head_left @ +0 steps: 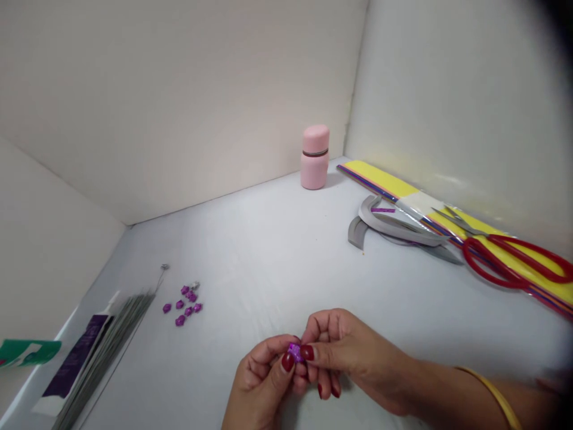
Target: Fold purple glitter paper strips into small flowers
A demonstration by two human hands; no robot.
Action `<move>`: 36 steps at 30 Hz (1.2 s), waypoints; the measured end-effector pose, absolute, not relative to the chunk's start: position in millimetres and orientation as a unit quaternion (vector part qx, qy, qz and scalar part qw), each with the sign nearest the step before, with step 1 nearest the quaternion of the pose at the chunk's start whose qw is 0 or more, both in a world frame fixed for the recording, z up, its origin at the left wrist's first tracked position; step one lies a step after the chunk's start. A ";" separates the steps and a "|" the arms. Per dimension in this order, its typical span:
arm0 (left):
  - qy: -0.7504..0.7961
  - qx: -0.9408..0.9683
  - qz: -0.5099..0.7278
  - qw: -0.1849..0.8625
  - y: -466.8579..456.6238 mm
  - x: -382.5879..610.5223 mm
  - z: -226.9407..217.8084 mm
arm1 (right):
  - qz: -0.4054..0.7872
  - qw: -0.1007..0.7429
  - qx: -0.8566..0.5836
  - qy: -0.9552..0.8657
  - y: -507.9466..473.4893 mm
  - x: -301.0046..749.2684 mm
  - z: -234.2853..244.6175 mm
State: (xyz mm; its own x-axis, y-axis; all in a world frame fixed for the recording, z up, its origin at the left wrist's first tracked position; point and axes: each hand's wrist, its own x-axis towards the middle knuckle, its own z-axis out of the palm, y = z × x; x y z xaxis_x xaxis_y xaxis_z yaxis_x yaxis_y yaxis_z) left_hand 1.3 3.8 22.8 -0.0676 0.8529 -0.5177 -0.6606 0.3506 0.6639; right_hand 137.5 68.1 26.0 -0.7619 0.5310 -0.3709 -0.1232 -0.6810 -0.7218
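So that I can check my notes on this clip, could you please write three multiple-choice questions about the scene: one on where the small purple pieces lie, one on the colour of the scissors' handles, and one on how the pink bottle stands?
1. Where do the small glittery purple flower-shaped pieces lie?
A) On the white surface, left of the left hand and right hand
B) Inside the scissors' handles
C) On the yellow strips

2. What colour are the handles of the metal-bladed scissors?
A) Green
B) Red
C) Blue

3. How does the pale pink lidded bottle stand?
A) On its side
B) In a hand
C) Upright near the back corner

Answers: 1 A, they lie apart from the hands, which pinch a glittery purple piece. 2 B, both handle loops show red. 3 C, it rests on its base.
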 end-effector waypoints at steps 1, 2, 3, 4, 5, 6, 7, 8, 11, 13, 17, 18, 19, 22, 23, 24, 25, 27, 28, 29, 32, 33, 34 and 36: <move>0.468 0.104 0.562 0.674 3.7 1.3 22.3 | 0.869 0.191 -0.291 -0.352 68.0 137.2 26.1; 0.466 0.103 0.563 0.675 3.6 1.3 21.9 | 0.867 0.193 -0.293 -0.353 67.8 136.9 26.3; 0.465 0.099 0.563 0.676 3.6 1.4 21.6 | 0.865 0.196 -0.296 -0.356 67.5 136.4 26.4; 0.465 0.093 0.561 0.678 3.6 1.5 21.5 | 0.862 0.198 -0.301 -0.357 66.9 135.9 26.5; 0.464 0.087 0.560 0.680 3.7 1.6 21.5 | 0.858 0.201 -0.308 -0.358 66.3 135.4 26.7; 0.462 0.081 0.560 0.682 3.8 1.9 21.7 | 0.856 0.204 -0.314 -0.357 65.6 134.8 26.8; 0.461 0.075 0.561 0.684 3.9 2.3 22.0 | 0.853 0.206 -0.320 -0.356 64.8 134.3 26.9; 0.461 0.067 0.561 0.685 3.9 2.8 22.5 | 0.852 0.209 -0.325 -0.354 64.1 133.8 27.0; 0.462 0.041 0.559 0.687 4.2 4.6 24.3 | 0.847 0.215 -0.337 -0.351 62.1 132.7 27.0; 0.462 0.030 0.557 0.690 4.5 5.7 25.4 | 0.845 0.218 -0.339 -0.351 61.1 132.4 26.9; 0.460 0.031 0.557 0.691 4.4 6.7 25.1 | 0.844 0.221 -0.339 -0.352 59.7 132.5 26.1; 0.460 0.038 0.559 0.689 4.1 6.7 24.0 | 0.844 0.221 -0.338 -0.353 59.6 132.7 25.6; 0.459 0.051 0.562 0.686 3.5 6.6 22.5 | 0.844 0.222 -0.337 -0.355 59.5 132.9 25.1; 0.462 0.114 0.570 0.670 0.9 5.9 17.0 | 0.843 0.223 -0.331 -0.361 59.7 133.2 23.6; 0.467 0.133 0.569 0.663 -0.1 5.6 15.4 | 0.842 0.223 -0.331 -0.363 59.9 133.3 23.3; 0.474 0.149 0.567 0.657 -1.0 5.3 14.2 | 0.842 0.223 -0.331 -0.364 60.2 133.3 23.2; 0.480 0.160 0.565 0.652 -1.6 5.0 13.5 | 0.841 0.223 -0.333 -0.365 60.6 133.2 23.3; 0.487 0.167 0.566 0.644 -2.1 4.8 13.5 | 0.838 0.223 -0.337 -0.367 61.6 133.1 23.8; 0.486 0.163 0.567 0.644 -1.8 4.8 14.2 | 0.837 0.221 -0.339 -0.369 62.1 133.0 24.1; 0.485 0.156 0.568 0.647 -1.3 4.9 15.1 | 0.837 0.219 -0.338 -0.371 62.7 133.0 24.5; 0.475 0.116 0.570 0.660 1.2 5.5 18.1 | 0.844 0.214 -0.323 -0.372 64.1 133.1 24.9; 0.473 0.103 0.571 0.663 2.0 5.7 18.9 | 0.846 0.214 -0.319 -0.370 64.4 133.2 24.8; 0.472 0.093 0.573 0.664 2.5 5.9 19.3 | 0.847 0.214 -0.317 -0.369 64.5 133.3 24.6; 0.468 0.086 0.574 0.666 3.0 6.2 18.8 | 0.848 0.215 -0.320 -0.365 64.2 133.3 24.1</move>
